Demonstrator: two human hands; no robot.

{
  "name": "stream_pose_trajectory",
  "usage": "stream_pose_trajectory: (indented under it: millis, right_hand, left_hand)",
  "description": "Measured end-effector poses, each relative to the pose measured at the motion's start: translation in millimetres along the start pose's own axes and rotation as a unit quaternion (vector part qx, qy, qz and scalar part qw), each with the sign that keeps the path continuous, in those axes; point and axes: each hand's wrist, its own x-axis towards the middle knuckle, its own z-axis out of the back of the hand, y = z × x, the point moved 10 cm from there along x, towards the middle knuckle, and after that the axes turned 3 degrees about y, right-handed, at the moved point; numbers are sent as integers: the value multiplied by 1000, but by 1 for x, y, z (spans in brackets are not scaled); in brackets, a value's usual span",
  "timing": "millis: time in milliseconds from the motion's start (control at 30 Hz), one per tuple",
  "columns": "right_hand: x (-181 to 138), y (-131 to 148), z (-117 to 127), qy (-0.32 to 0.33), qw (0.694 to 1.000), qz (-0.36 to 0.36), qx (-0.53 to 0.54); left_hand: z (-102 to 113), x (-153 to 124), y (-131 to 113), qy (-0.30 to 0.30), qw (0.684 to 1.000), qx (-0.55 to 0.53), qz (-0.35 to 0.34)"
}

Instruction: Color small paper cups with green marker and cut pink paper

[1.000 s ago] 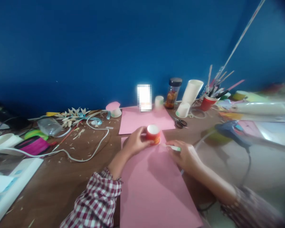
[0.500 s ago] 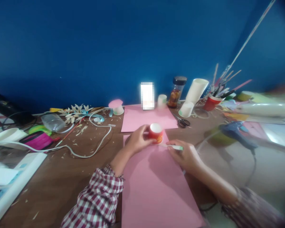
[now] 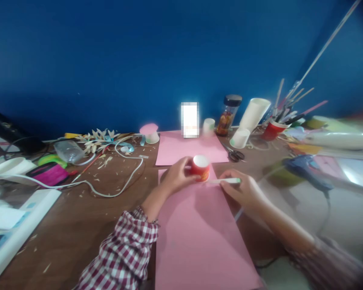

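Observation:
A small red paper cup (image 3: 200, 168) with yellow print and a pale top stands on the near pink sheet (image 3: 196, 225). My left hand (image 3: 180, 174) is closed round its left side, fingers behind and thumb in front. Between the fingers of my right hand (image 3: 240, 189) is a slim white pen (image 3: 230, 181) with a green end. It points left, its front end close to the cup's base at the right. Whether the tip touches the sheet or the cup, I cannot tell.
Behind lie another pink sheet (image 3: 190, 151), scissors (image 3: 236, 154), white cups (image 3: 240, 138) and a dark-lidded jar (image 3: 228, 116). At right are a glue gun (image 3: 307, 171) and a red cup of brushes (image 3: 274, 130). A white cable (image 3: 109, 195) and a power strip (image 3: 27, 225) occupy the left.
My right hand and the pen have shifted slightly right, away from the cup. My left hand keeps its hold on the cup. The whole view has shifted a little.

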Motion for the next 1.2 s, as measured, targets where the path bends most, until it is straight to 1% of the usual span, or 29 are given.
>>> stream_pose_trajectory:
  millis: [167, 300, 433, 567, 667, 767, 933, 1067, 1200]
  right_hand:
    - [16, -3, 1, 64, 998, 25, -13]
    - [26, -9, 4, 87, 995, 52, -23]
    - [30, -19, 3, 101, 993, 58, -22]
    - [29, -23, 4, 89, 993, 57, -54]
    - [26, -21, 4, 73, 994, 53, -65]
    - [24, -21, -1, 75, 994, 42, -60]
    - [17, -17, -6, 38, 995, 44, -78]
    - [9, -3, -13, 15, 990, 78, -118]
    - [4, 13, -20, 29, 976, 91, -195]
  left_hand:
    - [1, 0, 1, -6, 1000, -14, 7]
    - [0, 0, 2, -3, 1000, -20, 12]
    - [0, -1, -2, 0, 1000, -14, 2]
    - [-1, -2, -12, 7, 1000, -10, -25]
    - [0, -3, -16, 5, 999, 18, -30]
    - [-1, -3, -19, 5, 998, 48, -46]
    - [-2, -2, -25, 7, 996, 24, -82]
    - [-3, -2, -26, 10, 996, 18, -82]
    - [-2, -2, -27, 18, 996, 31, -87]
